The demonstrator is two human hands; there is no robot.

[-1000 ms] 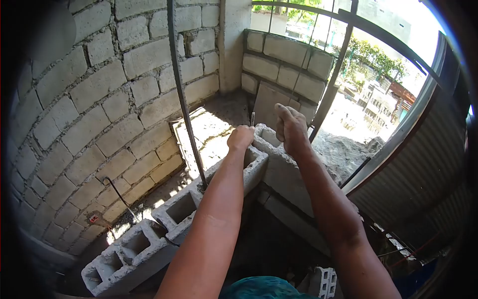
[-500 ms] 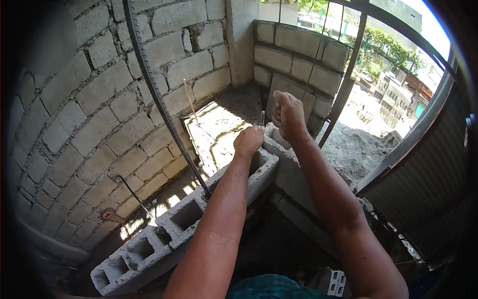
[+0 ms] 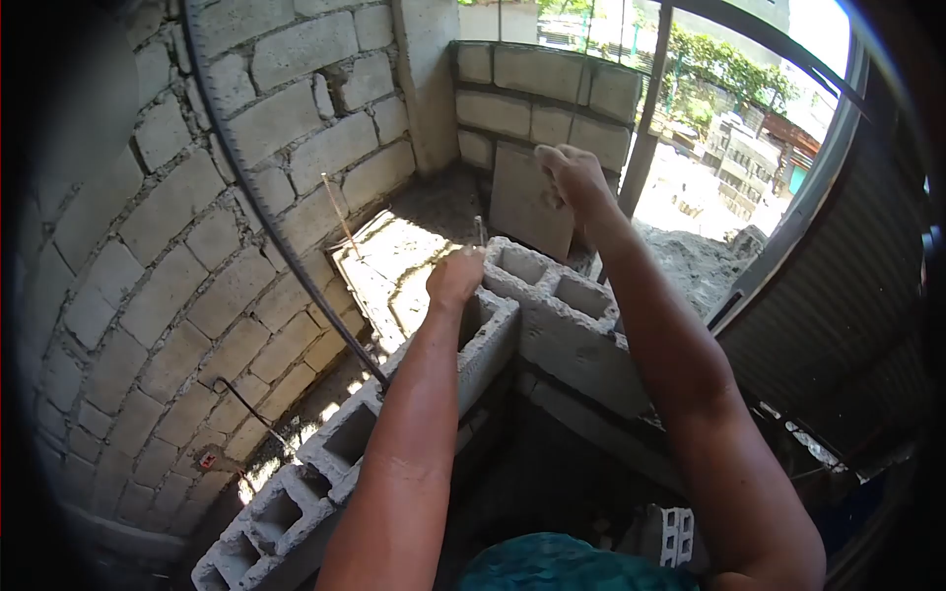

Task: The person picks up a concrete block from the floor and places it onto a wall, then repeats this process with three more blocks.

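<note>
The left hand (image 3: 455,278) is closed into a fist at the corner where two rows of hollow concrete blocks (image 3: 537,295) meet. It seems to pinch a thin metal pin (image 3: 480,231) which stands upright just at 12 o'clock of the knuckles, probably to keep it steady at the corner; the fingertips themselves are hidden. The right hand (image 3: 572,177) is raised higher, at about 1 o'clock from the left one, with fingers curled together. I cannot tell if it holds something; maybe a thin string, too fine to see.

The corner blocks lie on top of the low wall, with their open cells up. A ribbed steel bar (image 3: 266,212) rises out of one cell at 8 o'clock from the left hand and leans away over the block wall (image 3: 197,177) at 9 o'clock. Behind the hands a flat grey slab (image 3: 527,202) leans on the far wall, and a dark metal post (image 3: 645,118) stands close to the right hand, near its way.
</note>
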